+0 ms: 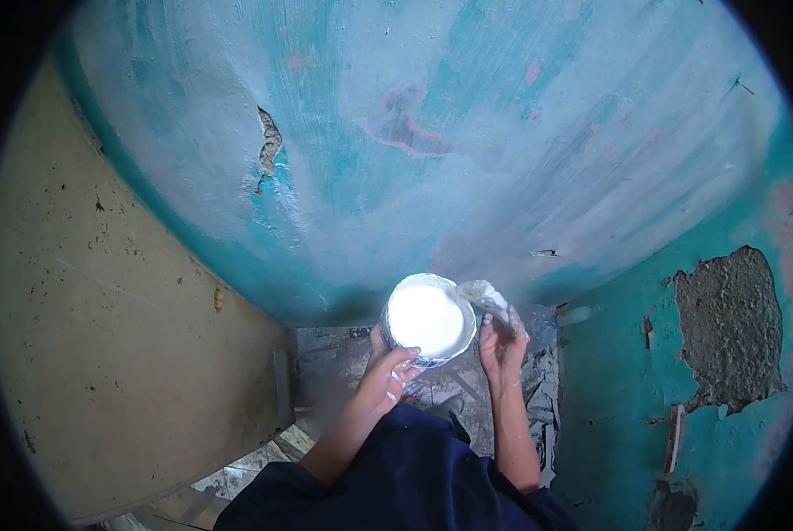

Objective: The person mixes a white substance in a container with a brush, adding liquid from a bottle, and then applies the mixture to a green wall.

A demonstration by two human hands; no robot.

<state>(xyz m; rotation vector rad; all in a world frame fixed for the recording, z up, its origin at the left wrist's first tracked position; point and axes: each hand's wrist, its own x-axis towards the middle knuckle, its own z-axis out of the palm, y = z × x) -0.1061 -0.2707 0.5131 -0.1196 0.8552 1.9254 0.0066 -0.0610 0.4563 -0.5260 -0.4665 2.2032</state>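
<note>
My left hand is wrapped around the lower left side of a round tub of white paint, its thumb up by the rim. White smears mark this hand. The tub's rim is ragged and coated in white, and the paint inside lies smooth. Just right of the tub, my right hand has its fingers closed on a flat, whitish, paint-coated piece. That piece reaches over to the tub's right rim; I cannot tell its kind. Its lower end is hidden by my fingers.
Ahead rises a turquoise wall streaked with whitish paint, with a chipped hole. A beige panel stands close on the left. The right wall has a large bare patch. Debris litters the floor below.
</note>
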